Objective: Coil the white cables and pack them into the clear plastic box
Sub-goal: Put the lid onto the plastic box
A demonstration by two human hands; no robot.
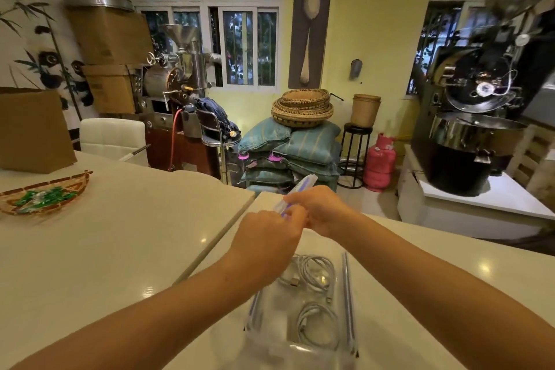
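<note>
I see both arms stretched forward, meeting above the far end of the clear plastic box (348, 294). The left hand (267, 237) pinches a clear flat plastic piece (297, 191), and the right hand (321, 210) curls its fingers round it too. The box sits at the table (120, 249) near edge, with two coiled white cables (315, 273) inside.

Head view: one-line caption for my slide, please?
Left hand and right hand hold a clear plastic piece, likely the lid, above the clear plastic box holding coiled white cables.
</note>
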